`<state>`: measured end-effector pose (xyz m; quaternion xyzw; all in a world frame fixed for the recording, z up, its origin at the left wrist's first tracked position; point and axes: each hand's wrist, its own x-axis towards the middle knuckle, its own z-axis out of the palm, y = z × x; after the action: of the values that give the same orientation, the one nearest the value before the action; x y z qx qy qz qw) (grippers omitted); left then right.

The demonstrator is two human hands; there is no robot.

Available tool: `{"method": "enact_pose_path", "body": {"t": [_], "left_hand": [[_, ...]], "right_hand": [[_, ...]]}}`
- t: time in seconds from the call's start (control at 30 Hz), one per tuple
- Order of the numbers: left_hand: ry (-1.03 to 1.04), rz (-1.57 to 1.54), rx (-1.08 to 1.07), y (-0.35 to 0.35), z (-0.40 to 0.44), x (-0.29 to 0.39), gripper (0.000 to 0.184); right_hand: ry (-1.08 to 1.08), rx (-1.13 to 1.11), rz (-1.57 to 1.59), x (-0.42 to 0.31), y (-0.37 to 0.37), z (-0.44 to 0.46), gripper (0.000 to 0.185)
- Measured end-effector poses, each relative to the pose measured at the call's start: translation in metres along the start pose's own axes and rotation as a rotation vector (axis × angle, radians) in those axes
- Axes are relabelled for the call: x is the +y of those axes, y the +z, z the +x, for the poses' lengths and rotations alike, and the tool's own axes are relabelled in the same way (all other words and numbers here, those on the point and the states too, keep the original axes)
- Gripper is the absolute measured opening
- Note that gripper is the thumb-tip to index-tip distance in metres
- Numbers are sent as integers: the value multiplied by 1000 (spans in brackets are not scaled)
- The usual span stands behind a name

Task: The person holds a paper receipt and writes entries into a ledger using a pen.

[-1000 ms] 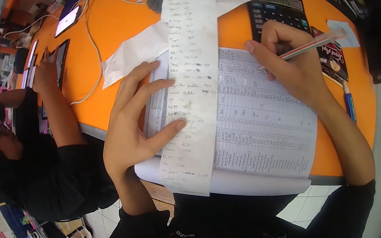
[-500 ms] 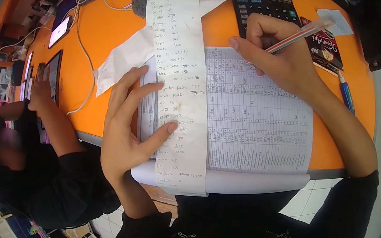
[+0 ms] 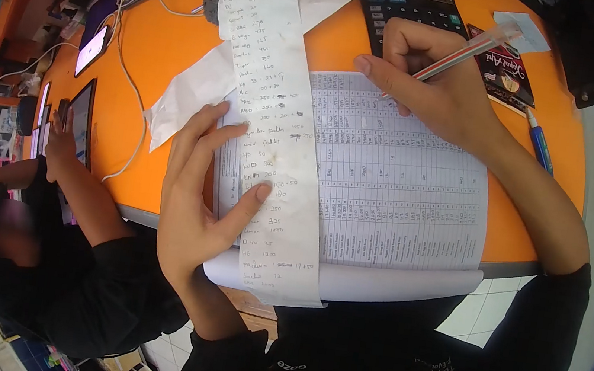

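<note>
spread wide, the left hand (image 3: 192,220) rests on a long, handwritten white paper strip (image 3: 287,147) lying across a gridded white sheet (image 3: 416,194); the right hand (image 3: 440,95) pinches a red-striped plastic pen (image 3: 464,55), its tip at the sheet. both papers overhang the near edge of the orange table (image 3: 139,191); if the left hand lifts, the strip could slide and hide entries. it looks thin and wrinkled; the sheet's bottom curls over softly.

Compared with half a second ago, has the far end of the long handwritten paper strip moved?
Yes. The paper strip has swung left at its far end, away from the calculator.
</note>
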<state>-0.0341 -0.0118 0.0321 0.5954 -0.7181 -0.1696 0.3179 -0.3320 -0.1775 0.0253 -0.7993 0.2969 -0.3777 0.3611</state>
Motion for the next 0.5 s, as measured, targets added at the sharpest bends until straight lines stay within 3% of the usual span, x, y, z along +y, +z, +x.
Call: {"method": "enact_pose_path", "body": {"t": [0.5], "left_hand": [[-6, -16, 4, 2, 1, 0, 59]], "right_hand": [[16, -55, -37, 2, -2, -5, 44]]}}
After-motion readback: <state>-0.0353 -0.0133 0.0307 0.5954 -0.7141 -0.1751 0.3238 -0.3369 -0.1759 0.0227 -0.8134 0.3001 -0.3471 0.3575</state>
